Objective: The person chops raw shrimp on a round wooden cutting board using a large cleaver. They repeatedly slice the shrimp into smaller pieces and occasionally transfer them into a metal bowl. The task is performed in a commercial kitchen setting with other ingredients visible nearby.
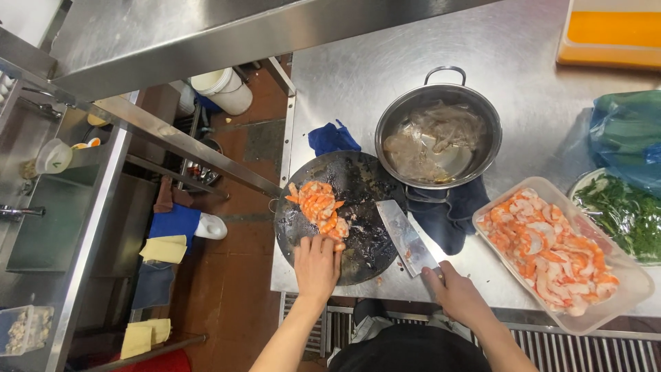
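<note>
A round dark chopping board lies on the steel counter. A pile of orange cooked shrimp sits on its left part. My left hand rests on the board's near edge, fingertips touching the shrimp pile. My right hand grips the handle of a wide cleaver, whose blade lies flat over the board's right edge.
A steel pot with pale scraps stands behind the board on a blue cloth. A clear plastic tub of shrimp sits right, beside green herbs and a green bag. An orange tray lies far right. Steel shelving stands left.
</note>
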